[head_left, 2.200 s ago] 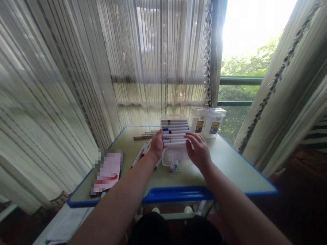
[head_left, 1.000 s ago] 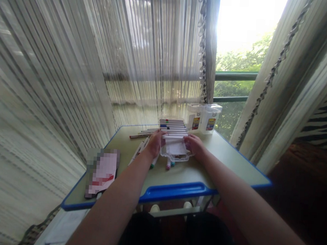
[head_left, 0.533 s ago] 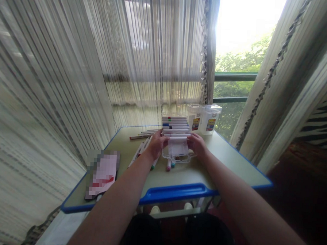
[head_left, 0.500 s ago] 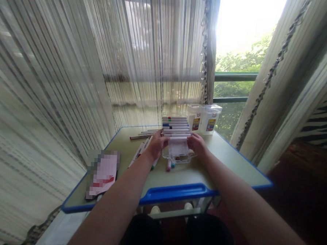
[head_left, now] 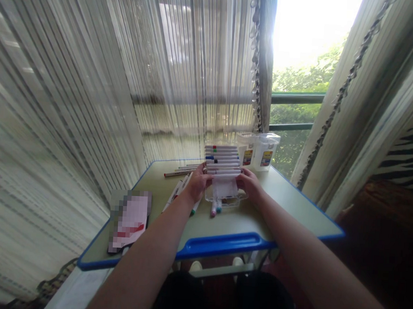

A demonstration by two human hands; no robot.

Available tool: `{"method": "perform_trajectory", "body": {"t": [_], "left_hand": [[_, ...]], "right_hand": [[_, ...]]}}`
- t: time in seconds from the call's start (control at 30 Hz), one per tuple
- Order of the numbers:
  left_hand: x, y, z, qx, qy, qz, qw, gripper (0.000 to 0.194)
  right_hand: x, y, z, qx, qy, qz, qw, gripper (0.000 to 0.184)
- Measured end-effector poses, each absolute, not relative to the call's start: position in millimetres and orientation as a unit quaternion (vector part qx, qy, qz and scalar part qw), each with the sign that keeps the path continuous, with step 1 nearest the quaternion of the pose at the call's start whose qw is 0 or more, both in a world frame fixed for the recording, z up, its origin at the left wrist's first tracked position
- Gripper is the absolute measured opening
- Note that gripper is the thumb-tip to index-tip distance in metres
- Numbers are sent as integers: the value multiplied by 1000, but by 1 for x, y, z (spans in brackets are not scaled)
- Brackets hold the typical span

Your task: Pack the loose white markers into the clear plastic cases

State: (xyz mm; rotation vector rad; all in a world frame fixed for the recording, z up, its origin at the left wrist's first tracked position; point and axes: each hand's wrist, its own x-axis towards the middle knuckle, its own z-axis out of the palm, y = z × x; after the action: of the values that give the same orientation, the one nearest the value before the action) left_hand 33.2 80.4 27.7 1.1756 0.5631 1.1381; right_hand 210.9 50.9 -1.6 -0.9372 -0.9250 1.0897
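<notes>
A clear plastic marker case (head_left: 226, 188) stands tilted over the desk between my hands, its handle side toward me. White markers (head_left: 223, 154) lie crosswise in it, stacked in a column, several with red, green or blue marks. My left hand (head_left: 197, 183) is closed around the case's left side, its thumb by the nearest marker. On the right side my right hand (head_left: 249, 181) grips the case in the same way. Two loose markers with pink (head_left: 213, 211) and teal (head_left: 219, 207) ends lie under the handle. Fingers behind the case are hidden.
Two clear containers (head_left: 267, 153) with labels stand at the back right. Left of the case, loose markers (head_left: 174, 193) lie on the blue-edged desk (head_left: 286, 214). A blurred-out pink item (head_left: 132, 220) rests at the left edge. String curtains (head_left: 182, 79) hang behind.
Hardly anything differs. The case with its markers has tilted very slightly between my hands, and both hands keep their hold.
</notes>
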Motion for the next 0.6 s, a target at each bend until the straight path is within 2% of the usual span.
{"method": "perform_trajectory", "body": {"t": [0.23, 0.5, 0.6], "left_hand": [[33, 83, 26, 524, 246, 491, 651, 54], [32, 84, 23, 484, 263, 499, 669, 75], [33, 84, 23, 483, 257, 495, 675, 73]], "right_hand": [[213, 51, -1, -416, -405, 480, 657, 29], [212, 50, -1, -419, -409, 486, 649, 30], [213, 50, -2, -412, -418, 489, 646, 32]]}}
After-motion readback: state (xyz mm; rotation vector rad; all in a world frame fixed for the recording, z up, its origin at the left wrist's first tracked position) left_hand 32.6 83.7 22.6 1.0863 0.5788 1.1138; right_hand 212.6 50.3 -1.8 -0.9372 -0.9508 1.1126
